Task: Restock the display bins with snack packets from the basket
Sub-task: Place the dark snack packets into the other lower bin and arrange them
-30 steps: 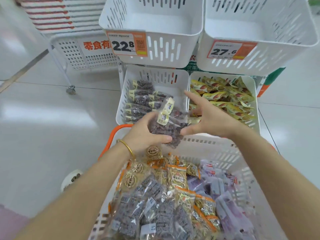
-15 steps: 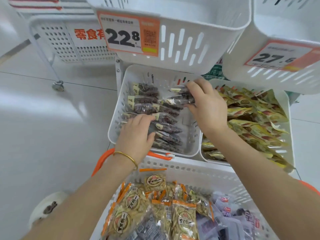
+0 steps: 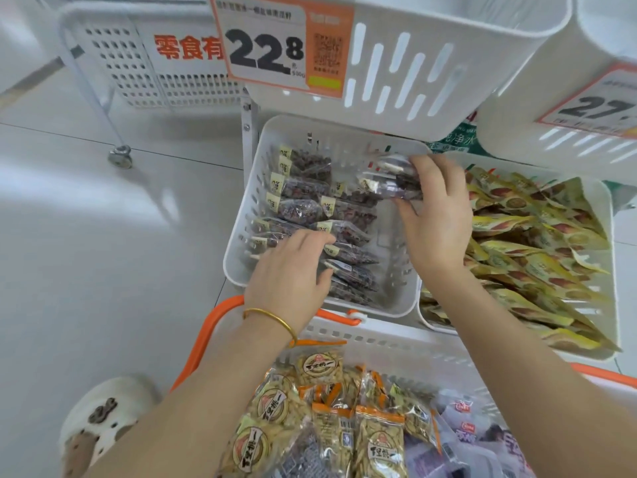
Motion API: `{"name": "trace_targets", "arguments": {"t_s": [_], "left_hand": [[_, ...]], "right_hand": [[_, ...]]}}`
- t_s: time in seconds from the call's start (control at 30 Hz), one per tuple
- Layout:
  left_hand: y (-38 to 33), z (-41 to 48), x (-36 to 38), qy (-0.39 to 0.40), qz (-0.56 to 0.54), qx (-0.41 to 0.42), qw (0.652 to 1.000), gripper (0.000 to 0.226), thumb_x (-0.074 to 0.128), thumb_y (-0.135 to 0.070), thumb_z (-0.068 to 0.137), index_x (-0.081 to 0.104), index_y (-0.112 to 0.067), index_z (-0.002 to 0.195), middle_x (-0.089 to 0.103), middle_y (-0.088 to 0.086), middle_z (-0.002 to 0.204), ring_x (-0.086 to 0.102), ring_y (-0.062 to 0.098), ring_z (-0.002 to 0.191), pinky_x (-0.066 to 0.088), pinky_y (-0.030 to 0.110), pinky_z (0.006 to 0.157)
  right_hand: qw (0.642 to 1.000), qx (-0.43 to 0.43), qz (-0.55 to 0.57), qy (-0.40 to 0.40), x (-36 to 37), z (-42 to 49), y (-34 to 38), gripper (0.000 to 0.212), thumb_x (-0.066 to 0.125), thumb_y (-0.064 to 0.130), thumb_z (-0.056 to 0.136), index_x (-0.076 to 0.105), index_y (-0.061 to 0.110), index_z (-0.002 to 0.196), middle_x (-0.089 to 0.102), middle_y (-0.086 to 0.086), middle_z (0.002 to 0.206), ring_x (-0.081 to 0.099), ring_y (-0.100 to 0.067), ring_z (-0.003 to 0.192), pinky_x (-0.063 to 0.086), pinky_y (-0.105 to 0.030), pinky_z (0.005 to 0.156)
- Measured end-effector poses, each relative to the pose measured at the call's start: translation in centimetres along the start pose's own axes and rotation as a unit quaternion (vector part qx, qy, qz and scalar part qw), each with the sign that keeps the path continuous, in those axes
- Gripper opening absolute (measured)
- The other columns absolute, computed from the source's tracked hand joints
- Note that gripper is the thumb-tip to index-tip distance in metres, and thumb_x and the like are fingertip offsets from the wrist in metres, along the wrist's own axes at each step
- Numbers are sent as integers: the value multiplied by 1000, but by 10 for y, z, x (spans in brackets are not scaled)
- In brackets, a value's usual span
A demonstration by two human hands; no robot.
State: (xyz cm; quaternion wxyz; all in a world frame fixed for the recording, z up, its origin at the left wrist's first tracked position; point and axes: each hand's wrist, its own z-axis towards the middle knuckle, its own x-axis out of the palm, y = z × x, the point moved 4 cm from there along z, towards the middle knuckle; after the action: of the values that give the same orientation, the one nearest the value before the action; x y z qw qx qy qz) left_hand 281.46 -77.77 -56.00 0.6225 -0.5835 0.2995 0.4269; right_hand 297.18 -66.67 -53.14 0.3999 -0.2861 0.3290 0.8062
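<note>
**A:** Your right hand (image 3: 437,219) is at the far right corner of the lower-left display bin (image 3: 241,263). Its fingers and thumb are pinched round a clear packet of dark snacks (image 3: 393,182), held close to the bin's back wall.

**B:** Your left hand (image 3: 293,270) lies palm down on the dark packets (image 3: 303,201) near the bin's front edge. Your fingers are lightly bent and rest on the wrappers. I don't see them closed round any one packet. There's a gold bangle (image 3: 272,317) on that wrist.

**A:** Those dark packets lie in overlapping rows along the bin's left side and middle, each with a pale label at one end.

**B:** Just to your right, the neighbouring bin (image 3: 606,208) is heaped with yellow packets (image 3: 537,243).

**A:** Two upper bins hang above your hands. The left upper bin (image 3: 499,46) carries an orange price tag (image 3: 275,46) reading 22.8. The right upper bin (image 3: 524,143) has a second tag (image 3: 593,108) beginning 27.

**B:** The basket (image 3: 396,343) sits under your forearms, just in front of the lower bins, with its orange handle (image 3: 220,326) on your left. It holds yellow-orange packets with round labels (image 3: 344,432) and pale purple packets (image 3: 482,429) beside them.

**A:** A white shoe (image 3: 103,408) is on the floor at your left. Beyond it stands a white wheeled rack (image 3: 113,56) with red characters.
</note>
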Motion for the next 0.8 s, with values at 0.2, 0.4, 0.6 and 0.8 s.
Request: {"name": "trace_targets", "arguments": {"t_s": [0.2, 0.4, 0.6, 0.8], "left_hand": [[0, 0, 0, 14, -2, -6, 1000, 43, 57, -26, 89, 44, -28, 130, 50, -8, 127, 52, 11, 113, 47, 35, 93], [2, 0, 1, 20, 0, -12, 1000, 43, 56, -26, 90, 43, -29, 131, 50, -9, 127, 52, 11, 114, 46, 33, 93], [2, 0, 2, 17, -4, -11, 1000, 45, 57, -26, 90, 42, -29, 132, 49, -9, 128, 52, 10, 114, 46, 32, 93], [2, 0, 2, 14, -9, -10, 1000, 44, 57, -25, 90, 43, -29, 131, 50, -9, 128, 52, 11, 114, 47, 33, 93]], "right_hand": [[998, 14, -60, 19, 18, 27, 5, 54, 70, 2, 74, 55, 12, 125, 55, -17, 125, 57, -41, 98, 50, -40, 65], [986, 55, -106, 120, 48, 43, -2, 60, 61, 3, 85, 39, 20, 139, 44, -16, 135, 46, -40, 119, 51, -46, 74], [965, 43, -42, 257, 52, 69, -2, 65, 63, 6, 87, 33, 19, 143, 39, -11, 145, 43, -34, 126, 40, -38, 91], [934, 31, 32, 355, 50, 75, -9, 70, 72, 13, 82, 37, 13, 143, 44, -8, 144, 40, -29, 132, 34, -36, 107]]}}
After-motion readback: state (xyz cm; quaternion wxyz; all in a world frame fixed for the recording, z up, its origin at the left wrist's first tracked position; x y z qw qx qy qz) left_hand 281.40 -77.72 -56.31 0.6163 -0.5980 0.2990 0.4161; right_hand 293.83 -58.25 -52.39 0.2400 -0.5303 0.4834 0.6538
